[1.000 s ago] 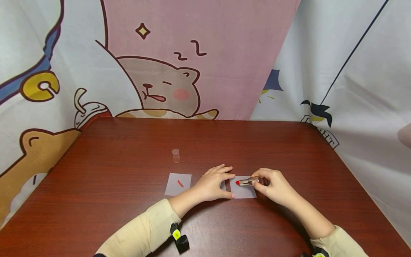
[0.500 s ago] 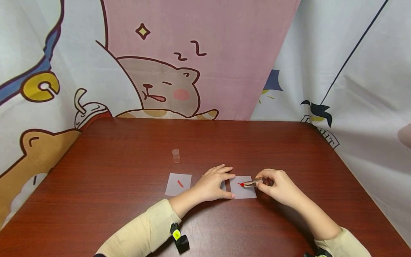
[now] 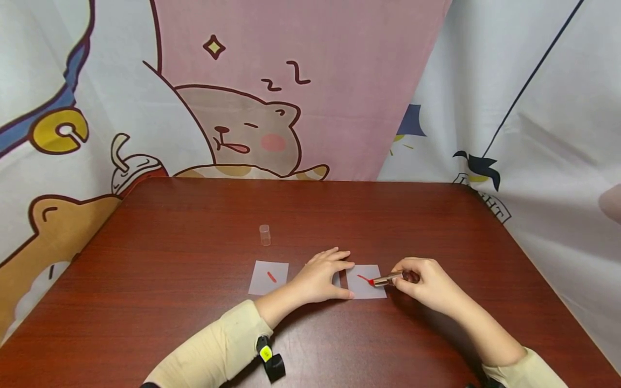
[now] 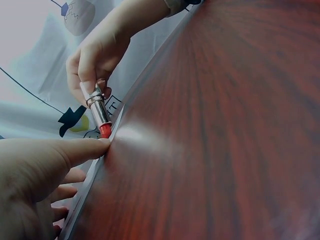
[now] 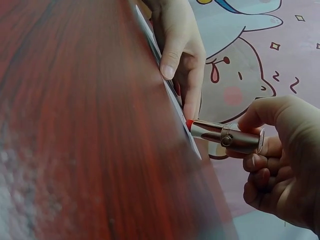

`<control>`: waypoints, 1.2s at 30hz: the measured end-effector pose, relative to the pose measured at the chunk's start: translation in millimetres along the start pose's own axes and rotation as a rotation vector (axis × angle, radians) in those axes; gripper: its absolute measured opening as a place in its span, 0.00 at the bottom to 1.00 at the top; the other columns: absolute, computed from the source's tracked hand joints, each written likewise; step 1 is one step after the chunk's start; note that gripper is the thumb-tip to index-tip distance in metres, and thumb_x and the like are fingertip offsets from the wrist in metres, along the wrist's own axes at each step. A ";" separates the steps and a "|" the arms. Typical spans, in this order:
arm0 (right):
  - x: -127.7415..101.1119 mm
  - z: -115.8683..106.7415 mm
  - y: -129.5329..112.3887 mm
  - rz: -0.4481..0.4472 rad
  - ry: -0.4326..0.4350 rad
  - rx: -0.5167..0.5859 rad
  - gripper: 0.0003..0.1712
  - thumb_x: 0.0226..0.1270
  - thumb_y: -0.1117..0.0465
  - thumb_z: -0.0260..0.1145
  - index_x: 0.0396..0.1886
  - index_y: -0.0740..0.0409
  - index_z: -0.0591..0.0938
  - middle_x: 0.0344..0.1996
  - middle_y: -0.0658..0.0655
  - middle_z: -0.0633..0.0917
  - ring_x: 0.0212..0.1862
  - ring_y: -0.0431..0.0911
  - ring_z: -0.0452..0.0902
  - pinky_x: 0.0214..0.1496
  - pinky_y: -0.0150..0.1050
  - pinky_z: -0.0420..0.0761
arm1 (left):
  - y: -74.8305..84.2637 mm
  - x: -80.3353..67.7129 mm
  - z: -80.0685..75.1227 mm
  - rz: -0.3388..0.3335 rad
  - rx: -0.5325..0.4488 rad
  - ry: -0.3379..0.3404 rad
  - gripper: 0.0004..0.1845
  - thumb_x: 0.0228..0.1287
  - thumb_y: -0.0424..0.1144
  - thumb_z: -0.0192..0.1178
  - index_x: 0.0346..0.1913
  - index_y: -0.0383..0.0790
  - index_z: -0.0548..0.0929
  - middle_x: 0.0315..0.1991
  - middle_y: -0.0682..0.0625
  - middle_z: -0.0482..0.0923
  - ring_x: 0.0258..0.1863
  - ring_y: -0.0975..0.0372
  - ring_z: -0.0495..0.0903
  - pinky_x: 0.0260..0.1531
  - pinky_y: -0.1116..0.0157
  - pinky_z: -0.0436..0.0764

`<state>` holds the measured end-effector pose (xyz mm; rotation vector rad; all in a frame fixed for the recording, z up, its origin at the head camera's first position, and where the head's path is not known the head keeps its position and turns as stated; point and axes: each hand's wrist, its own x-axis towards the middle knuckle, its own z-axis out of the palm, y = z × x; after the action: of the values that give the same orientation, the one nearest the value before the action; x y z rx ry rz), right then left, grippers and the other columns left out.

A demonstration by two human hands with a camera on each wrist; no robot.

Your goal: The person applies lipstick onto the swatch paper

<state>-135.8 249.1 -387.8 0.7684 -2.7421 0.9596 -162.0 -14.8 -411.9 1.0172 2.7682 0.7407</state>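
My right hand (image 3: 427,283) grips a metal lipstick (image 3: 385,279) and presses its red tip onto a small pale sheet (image 3: 366,288) on the brown table (image 3: 194,215). A short red streak (image 3: 363,278) runs across that sheet. My left hand (image 3: 322,277) lies flat with straight fingers on the sheet's left edge. The right wrist view shows the lipstick (image 5: 225,136) touching the sheet's edge beside the left hand (image 5: 182,50). In the left wrist view the lipstick (image 4: 99,111) points down from the right hand (image 4: 100,55).
A second pale sheet (image 3: 268,277) bearing a red mark lies left of my left hand. A small clear cap (image 3: 264,235) stands upright behind it. Cartoon-printed curtains (image 3: 271,91) hang around the table's far and side edges.
The right hand has dragged the lipstick to the right across the sheet, leaving a red streak that was not there a second ago. The left hand has stayed still.
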 end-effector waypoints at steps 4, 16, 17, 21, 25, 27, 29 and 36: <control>-1.1 -0.8 -0.7 0.009 -0.008 0.001 0.08 0.51 0.69 0.69 0.28 0.51 0.83 0.18 0.40 0.72 0.21 0.34 0.64 0.19 0.31 0.65 | -0.1 0.0 0.3 -0.003 -0.001 -0.003 0.35 0.52 0.55 0.70 0.63 0.47 0.76 0.69 0.53 0.63 0.72 0.56 0.53 0.67 0.52 0.54; -1.6 -0.2 -1.6 0.004 0.008 -0.006 0.09 0.50 0.69 0.69 0.27 0.49 0.83 0.18 0.39 0.72 0.21 0.34 0.64 0.19 0.30 0.65 | 0.2 -1.5 -1.0 -0.004 -0.006 -0.008 0.35 0.52 0.55 0.70 0.64 0.47 0.76 0.69 0.52 0.63 0.72 0.56 0.53 0.67 0.51 0.54; -1.7 -0.2 -1.5 0.004 0.008 -0.006 0.09 0.50 0.69 0.69 0.27 0.49 0.83 0.18 0.39 0.72 0.21 0.34 0.64 0.19 0.30 0.65 | 0.3 -1.5 -1.2 -0.005 -0.006 -0.009 0.35 0.53 0.55 0.70 0.64 0.47 0.76 0.69 0.52 0.63 0.72 0.56 0.53 0.67 0.52 0.54; -2.3 -0.1 -1.2 0.011 0.008 -0.005 0.09 0.51 0.68 0.69 0.27 0.48 0.83 0.18 0.39 0.72 0.21 0.34 0.64 0.20 0.30 0.66 | 1.0 -1.7 -1.7 -0.006 -0.009 -0.010 0.35 0.53 0.55 0.70 0.64 0.47 0.76 0.70 0.53 0.63 0.72 0.56 0.53 0.67 0.51 0.54; -3.0 -1.1 -1.0 0.020 0.007 -0.002 0.09 0.52 0.68 0.70 0.28 0.47 0.84 0.19 0.39 0.73 0.21 0.34 0.65 0.20 0.30 0.66 | 1.2 -1.4 -1.3 -0.009 -0.012 -0.010 0.35 0.52 0.55 0.70 0.64 0.48 0.76 0.70 0.53 0.63 0.72 0.56 0.53 0.67 0.51 0.54; -3.0 -2.0 -1.5 0.025 0.012 0.004 0.09 0.53 0.68 0.70 0.29 0.47 0.84 0.19 0.40 0.73 0.22 0.34 0.65 0.21 0.30 0.66 | 1.1 -1.5 -1.3 -0.012 -0.015 -0.011 0.35 0.52 0.55 0.70 0.64 0.48 0.76 0.70 0.53 0.63 0.72 0.56 0.53 0.67 0.51 0.54; -2.8 -3.3 -2.4 0.028 0.023 0.014 0.09 0.53 0.68 0.70 0.29 0.47 0.84 0.19 0.40 0.73 0.22 0.34 0.65 0.21 0.30 0.66 | 1.1 -1.5 -1.3 -0.013 -0.019 -0.012 0.35 0.52 0.55 0.70 0.64 0.48 0.76 0.70 0.53 0.63 0.72 0.56 0.52 0.67 0.51 0.53; -2.9 -6.2 -3.7 0.040 0.045 0.029 0.10 0.54 0.69 0.69 0.29 0.47 0.84 0.20 0.41 0.73 0.22 0.35 0.65 0.21 0.31 0.65 | 0.4 -1.1 -0.8 -0.010 -0.017 -0.012 0.35 0.52 0.55 0.70 0.64 0.48 0.76 0.70 0.53 0.63 0.72 0.57 0.53 0.67 0.52 0.53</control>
<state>-131.7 251.7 -381.8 0.6899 -2.7209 1.0134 -161.1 -15.5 -411.0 1.0009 2.7500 0.7536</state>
